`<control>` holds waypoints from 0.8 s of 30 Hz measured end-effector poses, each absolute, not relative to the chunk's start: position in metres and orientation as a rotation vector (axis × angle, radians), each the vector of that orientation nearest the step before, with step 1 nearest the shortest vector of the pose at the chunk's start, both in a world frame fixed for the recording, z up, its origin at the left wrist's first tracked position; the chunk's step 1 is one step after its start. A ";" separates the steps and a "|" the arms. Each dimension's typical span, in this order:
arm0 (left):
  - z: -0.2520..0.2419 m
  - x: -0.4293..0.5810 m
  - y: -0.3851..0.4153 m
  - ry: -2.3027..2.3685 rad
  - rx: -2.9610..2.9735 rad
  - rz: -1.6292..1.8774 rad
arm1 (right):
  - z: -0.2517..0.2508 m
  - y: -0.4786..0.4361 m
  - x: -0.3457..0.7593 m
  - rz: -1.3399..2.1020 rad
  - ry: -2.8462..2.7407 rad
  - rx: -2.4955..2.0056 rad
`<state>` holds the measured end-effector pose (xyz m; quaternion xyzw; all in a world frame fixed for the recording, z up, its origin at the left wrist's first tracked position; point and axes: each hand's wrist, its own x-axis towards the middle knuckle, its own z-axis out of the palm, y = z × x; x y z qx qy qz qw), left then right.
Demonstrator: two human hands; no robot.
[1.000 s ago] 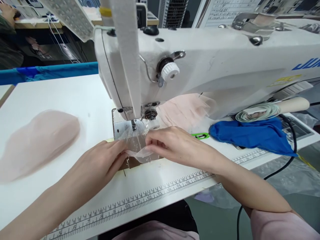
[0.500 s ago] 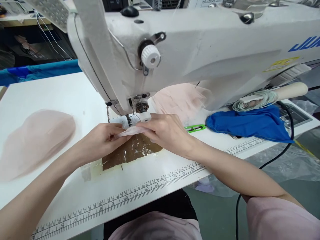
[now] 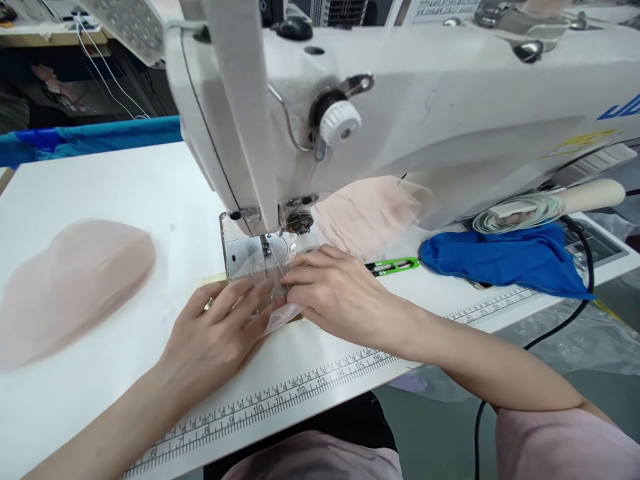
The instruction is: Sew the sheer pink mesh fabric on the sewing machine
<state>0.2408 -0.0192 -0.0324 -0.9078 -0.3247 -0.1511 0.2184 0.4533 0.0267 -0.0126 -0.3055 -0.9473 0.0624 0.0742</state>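
A sheer, pale pink piece of fabric (image 3: pixel 286 316) lies under the needle area, its near edge folded up between my two hands. My left hand (image 3: pixel 220 330) is on its left side, fingers extended over it and the thumb along the folded edge. Fingers bent, my right hand (image 3: pixel 340 293) grips the fabric from the right. Just beyond the fingertips are the presser foot (image 3: pixel 266 247) and the metal needle plate (image 3: pixel 240 257) of the white sewing machine (image 3: pixel 420 100). What lies beneath my left palm is hidden.
Another sheer pink piece (image 3: pixel 80 287) lies on the left of the white table (image 3: pixel 125 180). More pink fabric (image 3: pixel 370 213) sits under the machine arm. To the right are green thread snips (image 3: pixel 395 267) and blue cloth (image 3: pixel 500 257). A printed ruler (image 3: pixel 280 400) runs along the near edge.
Both hands have come down and nearer with the fabric, from holding it raised at the needle to laying it on the plate. My left fingers have straightened. The view has shifted slightly.
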 end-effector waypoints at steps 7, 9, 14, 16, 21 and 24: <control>-0.037 0.235 -0.021 -1.065 -2.655 -0.455 | -0.019 0.027 0.454 0.111 -2.775 -0.858; -0.037 0.235 -0.020 -1.065 -2.668 -0.461 | -0.021 0.027 0.454 0.096 -2.764 -0.842; -0.036 0.235 -0.014 -1.040 -2.668 -0.502 | -0.025 0.029 0.452 0.063 -2.746 -0.840; -0.036 0.234 -0.011 -1.044 -2.666 -0.526 | -0.027 0.031 0.451 0.027 -2.723 -0.838; -0.041 0.230 -0.003 -1.048 -2.649 -0.557 | -0.033 0.036 0.450 -0.071 -2.643 -0.819; -0.042 0.228 0.001 -1.046 -2.646 -0.536 | -0.038 0.041 0.448 -0.135 -2.577 -0.787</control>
